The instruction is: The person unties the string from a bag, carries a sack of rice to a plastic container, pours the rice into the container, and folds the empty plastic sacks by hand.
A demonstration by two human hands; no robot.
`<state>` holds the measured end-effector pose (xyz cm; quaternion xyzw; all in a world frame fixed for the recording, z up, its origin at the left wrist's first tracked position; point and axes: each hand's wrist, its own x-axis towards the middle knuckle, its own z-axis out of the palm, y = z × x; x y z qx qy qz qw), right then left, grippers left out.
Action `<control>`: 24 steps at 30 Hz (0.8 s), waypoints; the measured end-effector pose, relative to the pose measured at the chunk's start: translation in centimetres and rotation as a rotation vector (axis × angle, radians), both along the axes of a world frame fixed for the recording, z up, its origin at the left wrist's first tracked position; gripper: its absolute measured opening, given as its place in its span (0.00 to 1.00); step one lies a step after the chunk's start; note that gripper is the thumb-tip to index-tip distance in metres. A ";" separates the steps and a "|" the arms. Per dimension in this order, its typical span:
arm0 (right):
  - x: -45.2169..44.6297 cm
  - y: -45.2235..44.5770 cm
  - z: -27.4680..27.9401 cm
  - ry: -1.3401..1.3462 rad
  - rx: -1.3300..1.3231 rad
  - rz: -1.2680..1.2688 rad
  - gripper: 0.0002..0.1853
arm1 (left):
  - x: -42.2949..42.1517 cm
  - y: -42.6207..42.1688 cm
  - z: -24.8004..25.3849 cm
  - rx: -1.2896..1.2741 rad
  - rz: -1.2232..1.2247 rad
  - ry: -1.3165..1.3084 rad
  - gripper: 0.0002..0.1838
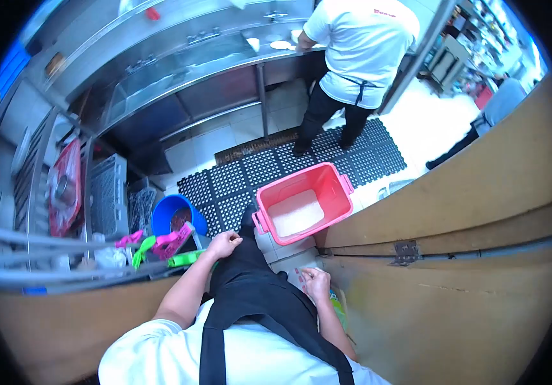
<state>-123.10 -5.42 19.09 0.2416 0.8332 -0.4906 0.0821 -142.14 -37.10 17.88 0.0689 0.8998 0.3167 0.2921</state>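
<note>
My left hand point(226, 244) is over the front of my black apron point(250, 282), its fingers curled in and nothing seen in them. My right hand point(316, 284) is closed at the apron's other side. Small red marks show beside its fingers, on something too unclear to name. Ahead on the floor stands a red plastic tub point(346, 205) with side handles and a pale, whitish layer on its bottom. A blue bucket point(200, 221) with dark reddish contents stands beyond my left hand. Neither hand touches the tub or bucket.
A person point(365, 51) in a white shirt stands at the steel sinks point(192, 58) on a black rubber mat point(237, 186). Wooden panels point(442, 282) rise close on my right. A wire rack point(32, 237) with pink and green tools point(173, 244) lies left. Another person point(503, 102) is far right.
</note>
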 end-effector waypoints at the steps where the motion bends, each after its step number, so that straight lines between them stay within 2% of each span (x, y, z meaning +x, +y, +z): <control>1: -1.2 -0.4 -0.5 0.156 0.102 0.003 0.11 | -1.6 -0.4 -0.8 -0.030 0.006 -0.013 0.18; 2: -2.2 -0.9 -1.0 0.305 0.210 -0.001 0.12 | -3.3 -0.7 -1.6 -0.062 0.004 -0.026 0.18; 4: -4.5 -1.4 -2.3 0.313 0.244 -0.057 0.13 | -6.7 -1.1 -4.2 -0.064 -0.059 -0.078 0.19; 5: -5.6 -1.8 -2.1 0.281 0.255 0.033 0.12 | -8.0 -1.7 -6.4 -0.060 -0.113 -0.125 0.18; 6: -7.8 -1.6 -1.6 0.256 0.269 0.129 0.12 | -10.2 -1.8 -8.6 -0.050 -0.160 -0.165 0.18; 8: -11.3 -2.9 0.7 0.142 0.219 0.093 0.12 | -12.7 -3.0 -11.7 -0.067 -0.242 -0.187 0.20; 10: -15.2 -3.9 3.7 0.193 0.189 0.113 0.08 | -15.5 -3.2 -13.1 -0.058 -0.286 -0.269 0.20; 12: -19.1 -4.0 5.2 0.247 0.286 0.139 0.06 | -17.5 -4.0 -14.9 0.103 0.047 -0.560 0.21; 14: -23.5 -5.1 7.5 0.294 0.373 0.166 0.04 | -19.8 -5.8 -17.2 0.022 0.046 -0.595 0.20; 16: -28.8 -6.2 11.0 0.509 0.460 0.122 0.03 | -21.3 -7.6 -18.6 -0.193 -0.176 -0.263 0.18; 18: -32.6 -7.7 13.2 0.501 0.390 0.206 0.08 | -22.4 -9.1 -20.2 -0.203 -0.236 -0.276 0.18; 20: -35.8 -8.3 13.8 0.600 0.366 0.498 0.10 | -23.3 -10.1 -21.1 -0.214 -0.298 -0.278 0.18; 22: -40.2 -8.2 15.7 0.900 0.356 0.702 0.11 | -23.9 -10.6 -21.2 -0.192 -0.188 -0.429 0.17; 23: -41.4 -7.8 16.2 0.907 0.360 0.816 0.12 | -24.1 -10.9 -21.0 -0.119 -0.208 -0.389 0.16; 24: -42.6 -7.2 17.0 0.903 0.369 0.812 0.12 | -24.5 -11.1 -20.4 -0.045 -0.226 -0.346 0.15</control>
